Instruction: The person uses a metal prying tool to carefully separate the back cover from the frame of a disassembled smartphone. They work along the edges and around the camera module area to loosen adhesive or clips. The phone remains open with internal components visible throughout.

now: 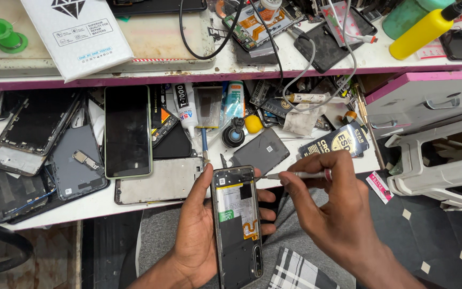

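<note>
Two hands: at the desk's [135, 206] front edge
Left hand [199, 235]: fingers grasping opened phone [237, 225]
Right hand [330, 208]: fingers pinching screwdriver [295, 175], tip at the phone's top edge

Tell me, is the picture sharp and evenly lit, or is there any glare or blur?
Head view: even, soft light, faint shadows under the upper shelf; sharp on the opened phone in the left hand and the screwdriver in the right hand; slight wide-angle bending at the edges.
</note>
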